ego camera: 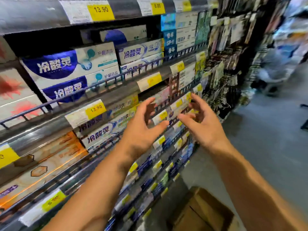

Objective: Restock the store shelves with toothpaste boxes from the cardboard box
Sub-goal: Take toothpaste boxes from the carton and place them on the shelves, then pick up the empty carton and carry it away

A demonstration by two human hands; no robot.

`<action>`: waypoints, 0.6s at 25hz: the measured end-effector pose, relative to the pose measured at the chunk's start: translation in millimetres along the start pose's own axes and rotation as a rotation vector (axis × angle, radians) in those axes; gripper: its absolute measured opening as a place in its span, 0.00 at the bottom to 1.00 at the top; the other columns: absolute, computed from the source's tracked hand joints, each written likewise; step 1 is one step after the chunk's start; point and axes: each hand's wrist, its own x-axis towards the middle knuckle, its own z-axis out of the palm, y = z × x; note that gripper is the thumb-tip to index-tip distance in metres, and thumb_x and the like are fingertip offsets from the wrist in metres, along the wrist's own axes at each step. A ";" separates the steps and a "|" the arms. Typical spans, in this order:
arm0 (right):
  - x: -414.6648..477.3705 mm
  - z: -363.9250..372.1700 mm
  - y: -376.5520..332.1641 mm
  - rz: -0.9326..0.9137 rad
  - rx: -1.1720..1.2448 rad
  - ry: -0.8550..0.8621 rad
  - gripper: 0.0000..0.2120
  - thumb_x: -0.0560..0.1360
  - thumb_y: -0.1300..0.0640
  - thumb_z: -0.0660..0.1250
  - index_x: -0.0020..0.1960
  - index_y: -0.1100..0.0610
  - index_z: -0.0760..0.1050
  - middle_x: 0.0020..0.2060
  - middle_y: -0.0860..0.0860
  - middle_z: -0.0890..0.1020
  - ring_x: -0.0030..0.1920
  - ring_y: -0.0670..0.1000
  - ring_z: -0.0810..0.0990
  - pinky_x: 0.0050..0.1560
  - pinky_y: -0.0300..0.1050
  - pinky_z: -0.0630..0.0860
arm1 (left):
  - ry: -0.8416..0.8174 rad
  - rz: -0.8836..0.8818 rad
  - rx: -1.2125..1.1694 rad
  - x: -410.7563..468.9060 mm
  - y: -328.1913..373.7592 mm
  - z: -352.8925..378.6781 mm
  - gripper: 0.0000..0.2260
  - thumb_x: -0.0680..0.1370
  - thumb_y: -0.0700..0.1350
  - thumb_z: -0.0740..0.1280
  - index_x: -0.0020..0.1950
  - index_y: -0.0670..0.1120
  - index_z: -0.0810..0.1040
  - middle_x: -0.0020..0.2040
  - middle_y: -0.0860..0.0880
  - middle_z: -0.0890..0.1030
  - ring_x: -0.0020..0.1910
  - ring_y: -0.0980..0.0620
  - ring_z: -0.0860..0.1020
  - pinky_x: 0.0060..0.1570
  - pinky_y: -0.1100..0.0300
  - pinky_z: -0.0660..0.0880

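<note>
Two hands up at the shelves (93,99): left hand (143,130) and right hand (202,124) both spread, grasping nothing. One carton (202,212) below (contents unclear).

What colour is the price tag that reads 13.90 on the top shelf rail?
Yellow with dark digits, price tag, beside a white label; clearest in the head view.
</note>
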 end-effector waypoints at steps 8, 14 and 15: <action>-3.2 -82.2 89.2 0.100 -0.065 0.180 0.36 0.69 0.57 0.75 0.72 0.47 0.63 0.66 0.50 0.72 0.53 0.43 0.77 0.50 0.31 0.75 | -0.246 -0.068 -0.117 45.2 -39.0 113.1 0.32 0.72 0.37 0.72 0.71 0.52 0.62 0.68 0.52 0.70 0.63 0.61 0.72 0.60 0.70 0.70; -13.5 -138.1 173.9 0.153 -0.345 0.352 0.44 0.65 0.55 0.79 0.72 0.42 0.56 0.61 0.50 0.67 0.59 0.54 0.74 0.61 0.50 0.73 | -0.370 0.057 0.201 66.0 -97.3 190.8 0.34 0.73 0.41 0.73 0.75 0.46 0.62 0.72 0.48 0.69 0.67 0.58 0.68 0.62 0.75 0.64; -16.9 -145.2 191.0 0.202 -0.382 0.347 0.45 0.65 0.54 0.78 0.73 0.42 0.54 0.63 0.50 0.67 0.61 0.54 0.73 0.61 0.50 0.73 | -0.429 0.047 0.223 69.4 -110.8 203.7 0.34 0.73 0.42 0.73 0.75 0.47 0.61 0.73 0.48 0.67 0.68 0.57 0.67 0.65 0.71 0.64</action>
